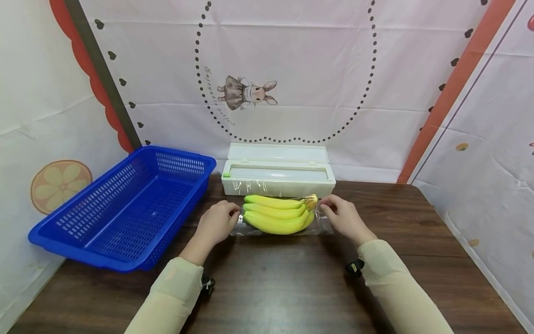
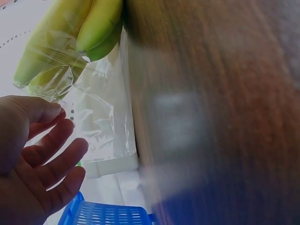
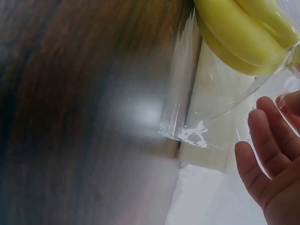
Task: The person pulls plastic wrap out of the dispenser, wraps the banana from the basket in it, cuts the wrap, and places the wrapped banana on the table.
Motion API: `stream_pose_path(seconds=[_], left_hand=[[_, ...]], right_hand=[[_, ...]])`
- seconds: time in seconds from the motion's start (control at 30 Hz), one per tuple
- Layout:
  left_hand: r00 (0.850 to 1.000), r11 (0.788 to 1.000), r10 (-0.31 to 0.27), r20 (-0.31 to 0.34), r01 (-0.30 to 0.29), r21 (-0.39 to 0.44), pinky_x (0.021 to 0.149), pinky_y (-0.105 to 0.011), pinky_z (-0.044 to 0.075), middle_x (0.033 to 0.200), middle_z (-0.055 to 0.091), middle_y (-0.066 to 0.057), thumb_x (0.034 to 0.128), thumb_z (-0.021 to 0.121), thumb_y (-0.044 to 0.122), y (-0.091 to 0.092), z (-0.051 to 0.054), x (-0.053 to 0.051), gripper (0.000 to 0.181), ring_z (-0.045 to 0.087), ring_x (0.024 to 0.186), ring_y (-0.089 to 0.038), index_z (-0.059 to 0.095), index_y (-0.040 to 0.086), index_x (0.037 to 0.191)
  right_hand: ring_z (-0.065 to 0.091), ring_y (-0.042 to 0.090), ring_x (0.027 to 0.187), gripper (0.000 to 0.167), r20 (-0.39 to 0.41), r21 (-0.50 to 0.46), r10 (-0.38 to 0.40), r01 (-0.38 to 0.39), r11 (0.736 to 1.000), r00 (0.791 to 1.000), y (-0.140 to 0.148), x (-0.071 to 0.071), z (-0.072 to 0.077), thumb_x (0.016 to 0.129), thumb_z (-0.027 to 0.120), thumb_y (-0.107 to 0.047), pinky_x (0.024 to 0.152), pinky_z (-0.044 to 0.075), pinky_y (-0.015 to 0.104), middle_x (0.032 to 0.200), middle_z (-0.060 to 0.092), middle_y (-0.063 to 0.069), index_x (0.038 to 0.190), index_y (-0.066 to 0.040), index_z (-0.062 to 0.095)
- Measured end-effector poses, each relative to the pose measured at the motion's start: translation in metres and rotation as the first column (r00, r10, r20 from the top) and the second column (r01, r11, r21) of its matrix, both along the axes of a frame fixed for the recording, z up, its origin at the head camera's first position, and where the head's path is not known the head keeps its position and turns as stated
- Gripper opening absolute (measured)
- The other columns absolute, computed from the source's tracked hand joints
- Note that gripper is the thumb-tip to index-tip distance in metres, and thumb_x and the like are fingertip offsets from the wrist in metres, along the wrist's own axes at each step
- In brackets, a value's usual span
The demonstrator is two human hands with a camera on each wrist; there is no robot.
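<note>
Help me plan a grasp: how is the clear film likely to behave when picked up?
The clear film is probably floppy, since it creases around the bananas. It may cling, as it lies close against them. It is likely thin and light: the white box shows through.

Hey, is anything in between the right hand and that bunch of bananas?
Only clear plastic film, which the right hand pinches beside the stem end of the bunch of bananas. Nothing else visible stands between them.
</note>
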State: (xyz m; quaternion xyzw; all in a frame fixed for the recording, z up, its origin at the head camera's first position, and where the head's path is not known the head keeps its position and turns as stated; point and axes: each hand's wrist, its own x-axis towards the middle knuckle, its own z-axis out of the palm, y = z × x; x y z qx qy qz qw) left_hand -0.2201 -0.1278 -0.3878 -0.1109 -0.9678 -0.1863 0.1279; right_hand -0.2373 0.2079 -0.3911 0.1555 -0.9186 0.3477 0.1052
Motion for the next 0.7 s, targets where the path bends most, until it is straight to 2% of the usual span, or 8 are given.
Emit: stream_pose_path(seconds=[0.2, 0.37, 0.53, 0.7], left_hand=[[1.0, 1.0, 0.015, 0.008, -0.015, 0.005, 0.069, -0.04, 0.053, 0.093, 0.067, -0.005, 0.0895, 0.063, 0.021, -0.001, 0.0, 0.004, 0.018, 0.065, 0.083, -0.023, 0.073, 0.011, 0.1], [0.999, 1.0, 0.02, 0.028, -0.02, -0.002, 0.074, -0.042, 0.054, 0.096, 0.069, -0.007, 0.0894, 0.063, 0.019, -0.002, -0.001, 0.004, 0.02, 0.066, 0.089, -0.025, 0.073, 0.009, 0.103], [0.999, 1.0, 0.025, 0.021, -0.024, -0.015, 0.073, -0.043, 0.054, 0.096, 0.07, -0.01, 0.0889, 0.064, 0.019, -0.004, -0.002, 0.004, 0.024, 0.066, 0.09, -0.027, 0.072, 0.007, 0.108], [0.999, 0.999, 0.033, 0.005, -0.033, -0.006, 0.074, -0.045, 0.054, 0.103, 0.069, -0.015, 0.0893, 0.062, 0.021, -0.007, -0.002, 0.006, 0.032, 0.066, 0.094, -0.031, 0.068, 0.005, 0.117]], right_hand=[[0.059, 0.017, 0.081, 0.019, 0.056, -0.049, -0.006, 0.009, 0.999, 0.998, 0.005, 0.002, -0.003, 0.094, 0.058, -0.023, 0.07, 0.048, 0.032, 0.095, 0.068, 0.007, 0.105, -0.008, 0.065], [0.057, 0.015, 0.075, 0.027, 0.076, -0.065, -0.023, 0.028, 0.998, 0.997, 0.011, 0.002, -0.005, 0.096, 0.055, -0.03, 0.065, 0.047, 0.029, 0.089, 0.067, 0.007, 0.105, -0.008, 0.065], [0.06, 0.015, 0.076, 0.029, 0.079, -0.073, -0.037, 0.042, 0.996, 0.996, 0.016, 0.002, -0.007, 0.097, 0.052, -0.03, 0.065, 0.048, 0.028, 0.087, 0.068, 0.008, 0.104, -0.005, 0.065], [0.065, 0.021, 0.081, 0.033, 0.082, -0.086, -0.041, 0.048, 0.995, 0.996, 0.019, 0.004, -0.006, 0.099, 0.048, -0.032, 0.07, 0.051, 0.032, 0.09, 0.069, 0.011, 0.105, -0.004, 0.064]])
